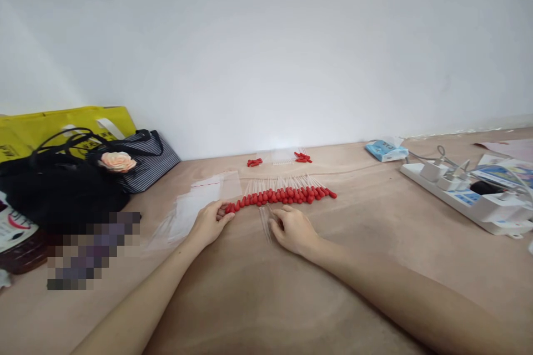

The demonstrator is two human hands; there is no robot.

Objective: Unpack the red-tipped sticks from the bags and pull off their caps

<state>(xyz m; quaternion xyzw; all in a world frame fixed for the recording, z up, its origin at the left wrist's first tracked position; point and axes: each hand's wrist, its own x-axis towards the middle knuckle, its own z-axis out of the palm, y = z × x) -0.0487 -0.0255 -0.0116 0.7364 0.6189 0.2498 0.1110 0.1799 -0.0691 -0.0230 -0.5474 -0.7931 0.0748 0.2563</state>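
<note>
1. Left hand (211, 223) — bare, fingers curved round the left end of the row, at the outermost red heads, perhaps to steady that edge; whether it grips one, I cannot tell.
2. Right hand (293, 228) — bare, fingers loosely curled, just below the middle of the row; a pinch cannot be confirmed.
3. Narrow, see-through plastic piece (265, 226), beside the right fingertips, its long axis running from the row towards the person; its exact kind is unclear.
4. Row of thin pale sticks with rounded red heads (281, 195), flat on the brown wood-patterned tabletop (258, 299), just beyond the hands. Heads point to the person, bare ends to the wall; outer sticks slant inward. Laid side by side, seemingly so the heads line up, though some overlap.
5. Overlapping flat clear plastic bags (189, 213), left of the row, fanned, presumably for easy picking.
6. White power strip with plugged-in adapters (458, 195), well to the right.
7. Two small red-headed clusters, left (254, 162) and right (303, 157), near the pale wall (270, 55), clear plastic between them.
</note>
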